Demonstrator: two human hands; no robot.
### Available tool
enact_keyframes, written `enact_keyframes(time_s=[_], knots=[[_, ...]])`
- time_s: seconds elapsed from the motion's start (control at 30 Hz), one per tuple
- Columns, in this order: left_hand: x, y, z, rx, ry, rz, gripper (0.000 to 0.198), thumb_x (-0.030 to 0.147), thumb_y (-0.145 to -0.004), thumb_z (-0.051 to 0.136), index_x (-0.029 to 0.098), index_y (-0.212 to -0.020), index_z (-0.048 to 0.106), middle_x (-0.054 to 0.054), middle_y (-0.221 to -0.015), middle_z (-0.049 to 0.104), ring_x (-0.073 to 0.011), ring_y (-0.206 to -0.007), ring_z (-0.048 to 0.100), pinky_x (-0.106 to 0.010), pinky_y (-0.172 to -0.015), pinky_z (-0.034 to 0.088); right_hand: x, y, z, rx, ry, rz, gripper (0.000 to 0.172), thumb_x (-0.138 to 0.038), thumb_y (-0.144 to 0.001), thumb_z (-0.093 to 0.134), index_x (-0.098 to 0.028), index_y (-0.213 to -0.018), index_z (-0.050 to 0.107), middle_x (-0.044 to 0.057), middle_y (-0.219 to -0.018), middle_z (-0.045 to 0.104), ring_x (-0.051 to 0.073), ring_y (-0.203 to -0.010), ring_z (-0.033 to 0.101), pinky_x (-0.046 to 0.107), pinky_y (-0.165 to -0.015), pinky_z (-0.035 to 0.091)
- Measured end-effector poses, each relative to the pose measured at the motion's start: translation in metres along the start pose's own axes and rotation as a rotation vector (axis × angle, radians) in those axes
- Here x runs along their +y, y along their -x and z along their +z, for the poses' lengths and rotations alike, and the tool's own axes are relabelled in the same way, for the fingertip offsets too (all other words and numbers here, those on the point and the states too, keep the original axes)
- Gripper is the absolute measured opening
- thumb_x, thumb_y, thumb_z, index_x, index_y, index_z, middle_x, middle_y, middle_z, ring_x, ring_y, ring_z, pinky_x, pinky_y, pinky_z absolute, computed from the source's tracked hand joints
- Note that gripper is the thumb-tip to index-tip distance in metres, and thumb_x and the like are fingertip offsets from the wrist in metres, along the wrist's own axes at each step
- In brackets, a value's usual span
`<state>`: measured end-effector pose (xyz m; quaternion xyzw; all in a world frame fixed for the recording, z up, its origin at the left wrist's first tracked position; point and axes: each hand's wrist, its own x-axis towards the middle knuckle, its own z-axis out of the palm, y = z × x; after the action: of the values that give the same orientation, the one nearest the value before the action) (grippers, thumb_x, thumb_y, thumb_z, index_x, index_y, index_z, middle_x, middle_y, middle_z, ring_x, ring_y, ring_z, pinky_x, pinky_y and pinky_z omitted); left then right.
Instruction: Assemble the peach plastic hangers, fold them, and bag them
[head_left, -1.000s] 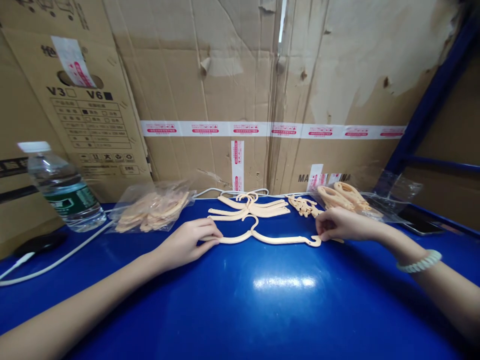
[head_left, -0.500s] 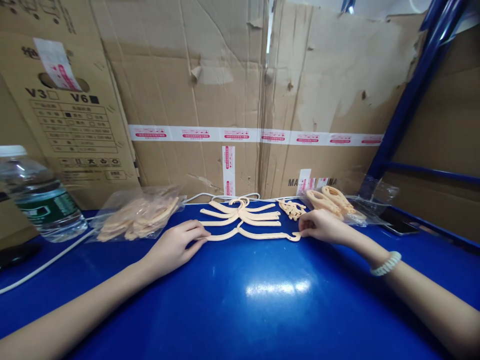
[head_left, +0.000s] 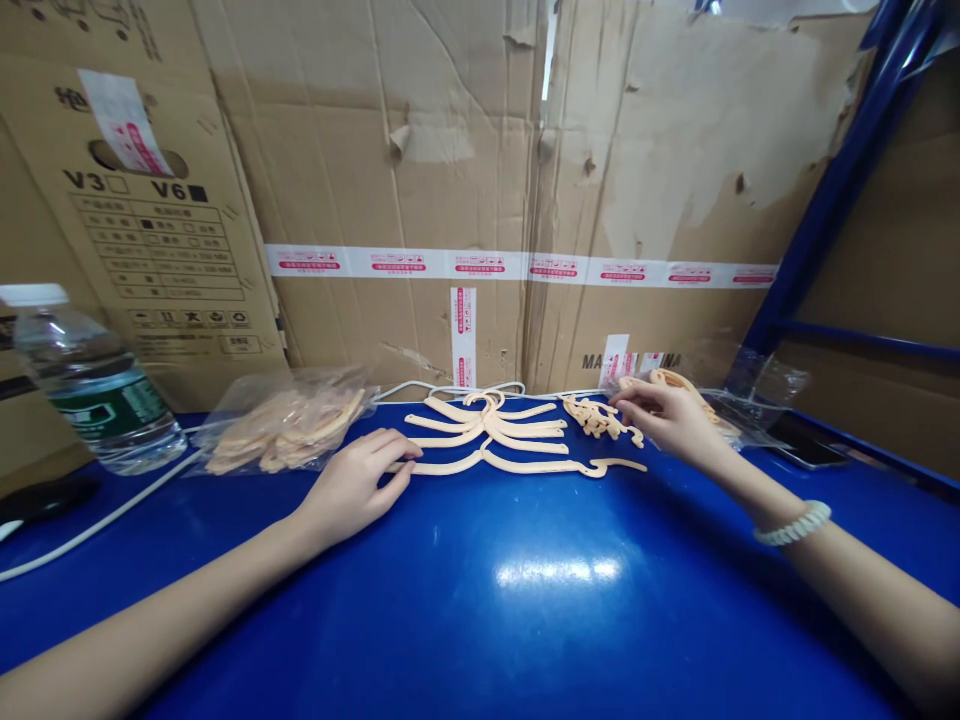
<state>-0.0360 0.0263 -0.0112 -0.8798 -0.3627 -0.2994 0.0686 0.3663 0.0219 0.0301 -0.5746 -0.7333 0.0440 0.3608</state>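
Note:
My left hand [head_left: 360, 485] is closed, its thumb and fingers pinching the left end of the nearest beige hanger piece [head_left: 446, 467], which lies flat. To its right lies a matching curved hanger arm [head_left: 532, 465]. A small hooked piece [head_left: 611, 466] lies at that arm's right end, its straight tail pointing right. Behind these, several more curved hanger pieces [head_left: 517, 430] rest in a fanned group. My right hand [head_left: 667, 420] is at the right side of a small pile of hooked pieces [head_left: 591, 415], fingers curled together; whether anything is between them is hidden.
A clear bag of beige pieces [head_left: 281, 425] lies left; another plastic bag with beige loops [head_left: 679, 385] is behind my right hand. A water bottle [head_left: 105, 400] stands far left near a white cable [head_left: 112, 525]. A phone [head_left: 810, 445] lies right. Cardboard [head_left: 420, 330] walls the back.
My right hand has let go of the small hooked piece, leaving it at the arm's end, and moved up and right to the pile. My left hand still pinches the hanger piece.

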Motion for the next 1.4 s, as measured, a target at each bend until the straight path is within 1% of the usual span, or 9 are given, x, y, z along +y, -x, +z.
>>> enact_keyframes(time_s=[0.1, 0.3, 0.5, 0.57, 0.67, 0.83, 1.13, 1.3, 1.4], knots=[[-0.001, 0.0, 0.001, -0.006, 0.039, -0.045, 0.02, 0.018, -0.091, 0.043, 0.018, -0.092, 0.063, -0.006, -0.09, 0.067, -0.0202, -0.085, 0.062, -0.031, -0.076, 0.048, -0.004, 0.004, 0.007, 0.01, -0.08, 0.024, 0.034, -0.047, -0.084, 0.05, -0.017, -0.082, 0.065, 0.006, -0.065, 0.064, 0.021, -0.061, 0.06, 0.031, -0.057, 0.044], [0.002, 0.0, 0.0, -0.088, 0.021, -0.067, 0.017, 0.016, -0.088, 0.043, 0.018, -0.082, 0.059, -0.004, -0.081, 0.063, -0.0191, -0.078, 0.057, -0.031, -0.074, 0.044, -0.006, 0.009, 0.027, -0.104, -0.076, -0.024, 0.033, -0.045, -0.081, 0.051, -0.016, -0.079, 0.067, 0.006, -0.065, 0.067, 0.019, -0.058, 0.06, 0.029, -0.053, 0.044], [0.003, 0.0, 0.0, -0.101, 0.012, -0.077, 0.016, 0.017, -0.087, 0.043, 0.018, -0.08, 0.058, -0.003, -0.079, 0.062, -0.0192, -0.076, 0.056, -0.031, -0.073, 0.042, 0.001, 0.005, 0.017, -0.292, 0.113, -0.081, 0.021, -0.033, -0.077, 0.055, -0.019, -0.081, 0.07, 0.005, -0.077, 0.072, 0.018, -0.061, 0.061, 0.029, -0.058, 0.046], [0.002, 0.0, 0.0, -0.1, 0.008, -0.077, 0.016, 0.017, -0.087, 0.043, 0.018, -0.08, 0.057, -0.003, -0.079, 0.061, -0.0193, -0.076, 0.056, -0.031, -0.073, 0.042, 0.005, 0.004, 0.012, -0.352, 0.158, -0.081, 0.019, -0.033, -0.075, 0.059, -0.02, -0.081, 0.072, 0.005, -0.077, 0.073, 0.019, -0.063, 0.062, 0.029, -0.059, 0.046], [0.001, 0.001, 0.001, -0.097, -0.006, -0.083, 0.015, 0.017, -0.086, 0.043, 0.019, -0.079, 0.057, -0.003, -0.079, 0.061, -0.0197, -0.076, 0.056, -0.031, -0.072, 0.042, 0.008, 0.005, 0.013, -0.386, 0.185, -0.067, 0.016, -0.032, -0.072, 0.062, -0.021, -0.077, 0.072, 0.004, -0.074, 0.072, 0.02, -0.064, 0.063, 0.029, -0.058, 0.046], [0.001, 0.002, 0.002, -0.1, -0.03, -0.113, 0.015, 0.016, -0.085, 0.043, 0.019, -0.079, 0.057, -0.003, -0.079, 0.062, -0.0204, -0.077, 0.057, -0.032, -0.072, 0.042, 0.007, 0.007, 0.021, -0.369, 0.198, -0.057, 0.013, -0.029, -0.074, 0.06, -0.021, -0.069, 0.069, 0.002, -0.064, 0.069, 0.018, -0.058, 0.061, 0.027, -0.054, 0.044], [0.003, 0.001, 0.001, -0.09, -0.083, -0.114, 0.014, 0.016, -0.082, 0.044, 0.019, -0.076, 0.056, -0.003, -0.076, 0.062, -0.0205, -0.075, 0.057, -0.031, -0.069, 0.041, 0.004, 0.008, 0.022, -0.319, 0.181, -0.088, 0.011, -0.026, -0.072, 0.06, -0.022, -0.067, 0.069, 0.002, -0.063, 0.07, 0.018, -0.057, 0.062, 0.027, -0.055, 0.046], [0.002, 0.0, 0.001, -0.069, -0.077, -0.147, 0.017, 0.018, -0.086, 0.041, 0.019, -0.078, 0.056, -0.004, -0.077, 0.062, -0.0207, -0.074, 0.058, -0.032, -0.069, 0.042, 0.006, 0.006, 0.022, -0.188, 0.167, -0.085, 0.019, -0.026, -0.076, 0.053, -0.02, -0.077, 0.07, 0.005, -0.078, 0.074, 0.02, -0.067, 0.066, 0.03, -0.063, 0.049], [0.001, 0.0, 0.001, -0.035, -0.056, -0.207, 0.017, 0.02, -0.088, 0.041, 0.019, -0.083, 0.057, -0.005, -0.079, 0.063, -0.0208, -0.075, 0.059, -0.033, -0.07, 0.044, 0.007, 0.004, 0.019, -0.083, 0.159, -0.068, 0.026, -0.032, -0.08, 0.049, -0.018, -0.084, 0.071, 0.007, -0.079, 0.073, 0.022, -0.068, 0.065, 0.032, -0.063, 0.049]])
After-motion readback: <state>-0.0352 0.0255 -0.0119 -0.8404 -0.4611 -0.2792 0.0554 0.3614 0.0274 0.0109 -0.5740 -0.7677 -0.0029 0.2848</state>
